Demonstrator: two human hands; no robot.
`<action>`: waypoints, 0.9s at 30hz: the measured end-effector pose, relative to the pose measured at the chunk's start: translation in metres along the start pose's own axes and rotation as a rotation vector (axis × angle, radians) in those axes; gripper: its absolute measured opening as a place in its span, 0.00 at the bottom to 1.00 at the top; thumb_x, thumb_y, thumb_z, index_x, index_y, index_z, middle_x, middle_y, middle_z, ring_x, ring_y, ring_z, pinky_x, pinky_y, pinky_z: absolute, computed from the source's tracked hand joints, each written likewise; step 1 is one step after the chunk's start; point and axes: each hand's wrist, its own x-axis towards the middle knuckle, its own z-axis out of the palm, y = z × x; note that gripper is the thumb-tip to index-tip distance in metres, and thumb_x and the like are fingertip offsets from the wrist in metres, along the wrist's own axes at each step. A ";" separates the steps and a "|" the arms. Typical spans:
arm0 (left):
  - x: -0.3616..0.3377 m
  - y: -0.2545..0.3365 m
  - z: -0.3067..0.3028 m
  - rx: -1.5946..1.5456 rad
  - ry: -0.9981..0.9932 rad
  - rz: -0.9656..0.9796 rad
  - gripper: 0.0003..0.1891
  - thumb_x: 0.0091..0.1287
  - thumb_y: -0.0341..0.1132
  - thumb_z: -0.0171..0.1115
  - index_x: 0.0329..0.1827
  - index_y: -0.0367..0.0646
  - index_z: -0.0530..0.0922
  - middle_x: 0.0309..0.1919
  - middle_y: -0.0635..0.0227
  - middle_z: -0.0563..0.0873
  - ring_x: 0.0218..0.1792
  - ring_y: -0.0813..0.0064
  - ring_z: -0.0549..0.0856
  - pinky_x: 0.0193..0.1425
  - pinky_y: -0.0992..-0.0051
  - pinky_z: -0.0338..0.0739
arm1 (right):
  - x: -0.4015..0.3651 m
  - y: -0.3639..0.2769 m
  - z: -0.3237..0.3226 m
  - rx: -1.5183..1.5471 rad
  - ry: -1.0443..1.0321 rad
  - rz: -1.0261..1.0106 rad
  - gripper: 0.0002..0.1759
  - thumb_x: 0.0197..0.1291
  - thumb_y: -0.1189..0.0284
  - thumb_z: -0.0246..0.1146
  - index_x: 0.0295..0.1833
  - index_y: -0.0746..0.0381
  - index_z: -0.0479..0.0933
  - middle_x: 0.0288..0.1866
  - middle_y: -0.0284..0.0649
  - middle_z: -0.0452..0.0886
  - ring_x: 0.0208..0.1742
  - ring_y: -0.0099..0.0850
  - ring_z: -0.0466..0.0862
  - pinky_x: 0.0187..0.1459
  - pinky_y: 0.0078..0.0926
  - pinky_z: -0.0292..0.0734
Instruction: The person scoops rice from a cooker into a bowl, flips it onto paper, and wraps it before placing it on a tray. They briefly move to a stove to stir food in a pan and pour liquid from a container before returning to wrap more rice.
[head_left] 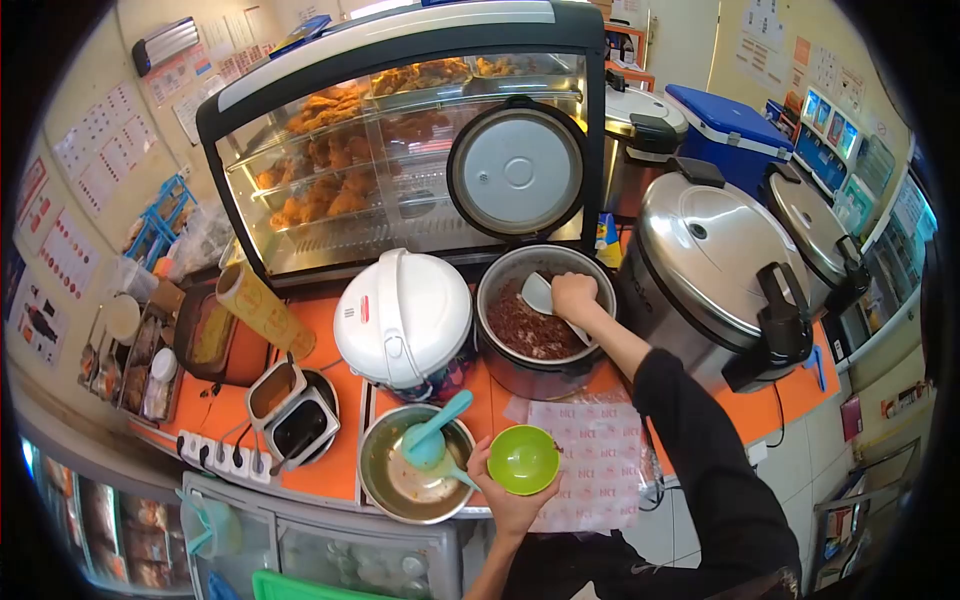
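My left hand (510,508) is closed around a small green bowl (525,459), which looks empty inside. With my right hand (575,297) I grip a whitish rice paddle (538,293) inside an open rice cooker (492,268). Reddish-brown rice (520,328) covers the bottom of its pot, and the paddle's blade is over the rice. The cooker's round lid (518,172) stands raised behind the pot. Beside the green bowl, a metal bowl (375,480) holds a turquoise ladle (440,425) and a pale green utensil.
A closed white rice cooker (400,315) stands left of the open one; large steel cookers (715,250) stand right. Behind is a glass display case (330,190) with fried chicken. Patterned wrapping paper (590,460) lies at the counter's front edge. Two metal containers (300,425) sit left.
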 end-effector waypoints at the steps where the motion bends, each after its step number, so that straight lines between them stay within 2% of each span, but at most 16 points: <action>1: 0.008 -0.002 0.001 -0.058 -0.009 -0.038 0.52 0.34 0.33 0.82 0.61 0.42 0.53 0.58 0.56 0.62 0.59 0.62 0.68 0.65 0.64 0.63 | 0.014 0.000 0.018 -0.044 -0.087 0.018 0.10 0.54 0.71 0.58 0.39 0.59 0.83 0.40 0.41 0.85 0.42 0.39 0.85 0.37 0.37 0.80; 3: 0.026 -0.005 0.000 -0.182 -0.029 -0.119 0.56 0.33 0.32 0.82 0.64 0.41 0.50 0.59 0.56 0.62 0.60 0.62 0.68 0.66 0.65 0.62 | 0.027 -0.003 0.035 -0.138 -0.265 0.060 0.10 0.55 0.72 0.58 0.39 0.58 0.83 0.40 0.41 0.85 0.42 0.39 0.85 0.38 0.34 0.80; 4: 0.034 -0.004 -0.002 -0.162 -0.045 -0.090 0.58 0.34 0.30 0.82 0.67 0.39 0.47 0.58 0.57 0.63 0.60 0.63 0.69 0.66 0.65 0.64 | 0.030 0.000 0.044 -0.124 -0.263 0.061 0.11 0.55 0.71 0.58 0.40 0.57 0.83 0.41 0.41 0.85 0.42 0.39 0.85 0.37 0.35 0.79; 7: 0.051 -0.017 -0.001 -0.375 -0.071 -0.276 0.59 0.34 0.29 0.81 0.68 0.38 0.48 0.57 0.57 0.65 0.59 0.63 0.71 0.63 0.65 0.68 | 0.024 0.009 0.043 -0.134 -0.256 0.054 0.12 0.55 0.71 0.58 0.43 0.56 0.83 0.43 0.40 0.85 0.43 0.38 0.85 0.35 0.35 0.78; 8: 0.055 -0.021 0.000 -0.363 -0.040 -0.295 0.56 0.35 0.29 0.81 0.67 0.35 0.50 0.57 0.57 0.67 0.57 0.64 0.73 0.61 0.65 0.70 | 0.016 0.009 0.024 -0.147 -0.242 0.055 0.12 0.55 0.71 0.58 0.43 0.56 0.83 0.43 0.40 0.85 0.43 0.37 0.85 0.35 0.36 0.78; 10: 0.056 -0.041 0.003 -0.268 -0.106 -0.277 0.56 0.36 0.25 0.79 0.68 0.36 0.50 0.56 0.59 0.69 0.57 0.65 0.74 0.60 0.67 0.72 | 0.001 0.009 -0.011 -0.185 -0.214 0.023 0.12 0.54 0.70 0.58 0.42 0.58 0.83 0.44 0.41 0.84 0.43 0.35 0.85 0.34 0.36 0.76; 13: 0.068 -0.044 0.007 -0.326 -0.248 -0.265 0.55 0.36 0.25 0.78 0.69 0.36 0.51 0.56 0.60 0.71 0.57 0.66 0.75 0.61 0.67 0.72 | -0.016 0.003 -0.053 -0.439 -0.474 0.006 0.15 0.55 0.69 0.57 0.46 0.60 0.81 0.43 0.43 0.84 0.42 0.36 0.85 0.36 0.33 0.77; 15: 0.072 -0.049 0.003 -0.393 -0.359 -0.304 0.55 0.36 0.28 0.79 0.68 0.35 0.52 0.58 0.58 0.70 0.58 0.65 0.73 0.63 0.67 0.69 | -0.031 0.000 -0.080 -0.466 -0.412 -0.192 0.20 0.57 0.68 0.56 0.56 0.58 0.75 0.42 0.41 0.84 0.41 0.36 0.85 0.36 0.32 0.78; 16: 0.072 -0.056 0.005 -0.425 -0.409 -0.332 0.55 0.37 0.30 0.80 0.68 0.34 0.52 0.59 0.56 0.68 0.60 0.64 0.72 0.65 0.67 0.67 | -0.033 0.006 -0.073 -0.472 -0.214 -0.334 0.16 0.60 0.69 0.51 0.54 0.52 0.72 0.28 0.36 0.83 0.32 0.34 0.85 0.29 0.32 0.77; 19: 0.076 -0.062 0.014 -0.533 -0.481 -0.346 0.54 0.37 0.31 0.80 0.68 0.35 0.52 0.61 0.56 0.68 0.61 0.65 0.71 0.66 0.67 0.65 | -0.005 -0.027 -0.093 -0.475 -0.254 -0.764 0.09 0.59 0.69 0.53 0.44 0.53 0.75 0.25 0.36 0.82 0.29 0.35 0.85 0.26 0.33 0.75; 21: 0.085 -0.054 0.013 -0.600 -0.490 -0.408 0.54 0.37 0.31 0.80 0.68 0.35 0.52 0.60 0.57 0.68 0.61 0.65 0.71 0.66 0.67 0.65 | 0.012 -0.054 -0.076 -0.477 -0.180 -0.922 0.05 0.57 0.68 0.55 0.34 0.55 0.75 0.24 0.37 0.81 0.27 0.36 0.84 0.24 0.34 0.74; 22: 0.089 -0.057 0.015 -0.607 -0.485 -0.407 0.54 0.38 0.30 0.79 0.68 0.36 0.52 0.59 0.57 0.69 0.61 0.65 0.71 0.66 0.67 0.66 | 0.016 -0.063 -0.063 -0.538 -0.217 -0.950 0.05 0.56 0.69 0.56 0.33 0.55 0.76 0.26 0.38 0.82 0.29 0.38 0.84 0.26 0.36 0.76; 25: 0.086 -0.058 0.014 -0.656 -0.464 -0.462 0.53 0.38 0.29 0.78 0.67 0.37 0.53 0.58 0.58 0.70 0.60 0.66 0.72 0.65 0.67 0.67 | 0.024 -0.049 -0.046 -0.355 -0.335 -0.771 0.08 0.54 0.69 0.57 0.33 0.55 0.81 0.34 0.42 0.84 0.37 0.38 0.85 0.34 0.35 0.80; 27: 0.090 -0.062 0.017 -0.717 -0.432 -0.507 0.52 0.39 0.28 0.78 0.67 0.38 0.53 0.57 0.59 0.71 0.60 0.66 0.73 0.64 0.67 0.67 | 0.016 -0.031 -0.048 -0.213 -0.355 -0.662 0.07 0.54 0.69 0.58 0.34 0.55 0.82 0.34 0.42 0.84 0.38 0.39 0.85 0.36 0.35 0.80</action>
